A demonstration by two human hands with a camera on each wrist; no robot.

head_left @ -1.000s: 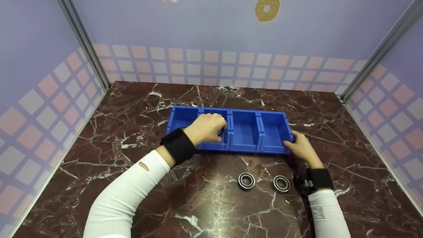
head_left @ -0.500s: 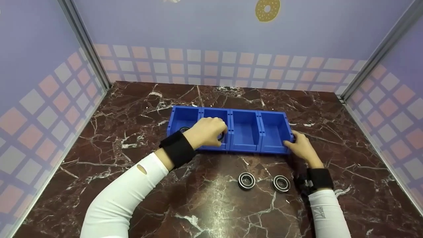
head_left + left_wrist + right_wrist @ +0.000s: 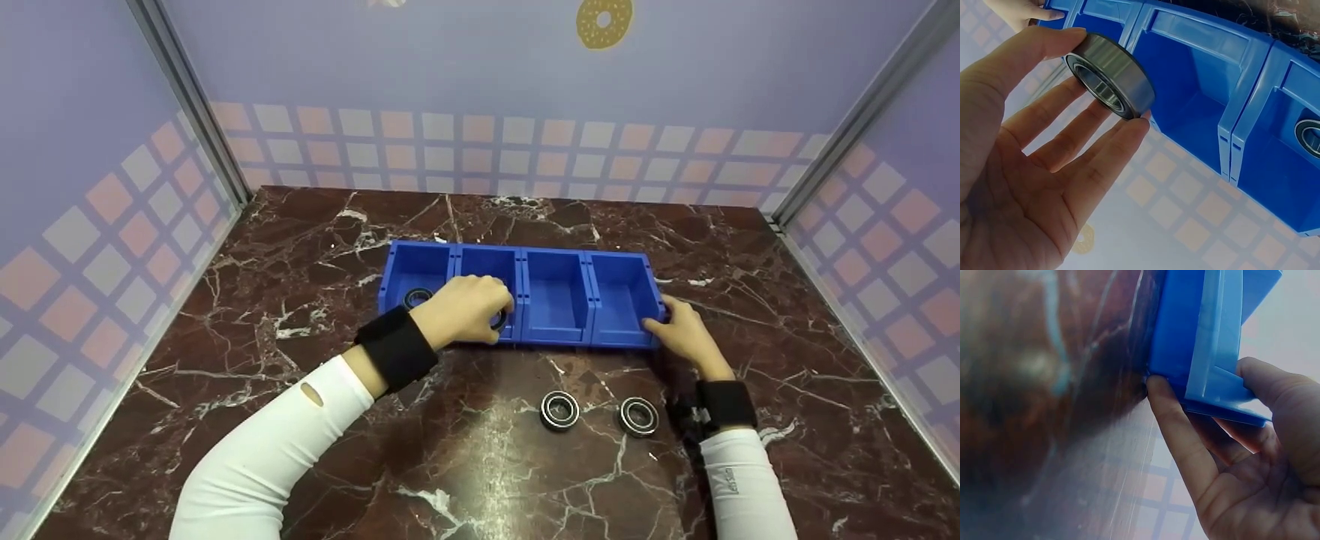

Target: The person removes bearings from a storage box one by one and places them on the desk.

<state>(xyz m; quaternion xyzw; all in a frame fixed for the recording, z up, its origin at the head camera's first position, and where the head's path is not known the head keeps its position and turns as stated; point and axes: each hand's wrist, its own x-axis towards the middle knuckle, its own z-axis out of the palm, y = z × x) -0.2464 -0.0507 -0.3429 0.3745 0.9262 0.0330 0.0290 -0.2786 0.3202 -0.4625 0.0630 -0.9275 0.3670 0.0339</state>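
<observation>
Walls [image 3: 112, 202] with pink and white squares stand on your left, at the back and on your right. Your left arm has a white sleeve [image 3: 247, 457] with a small hole, and a black band [image 3: 397, 349] at the wrist. Four blue bins sit side by side on the dark red table [image 3: 187, 420]. The first bin [image 3: 420, 262] has a small ring [image 3: 409, 300] lying inside. Your left hand [image 3: 461, 309] pinches a shiny ring [image 3: 1123, 70], thumb on one side and fingertips on the other. Seen from your head, it is at the front right of the second bin [image 3: 487, 259]; I cannot tell how high. Next is the third bin [image 3: 553, 277]. In front of it, a loose ring [image 3: 559, 427] lies on the table, with another ring [image 3: 639, 432] just to its right, in front of the fourth bin [image 3: 619, 274]. Your right hand [image 3: 686, 334] grips that bin's outer end, thumb on the rim, one fingertip touching a low corner.
</observation>
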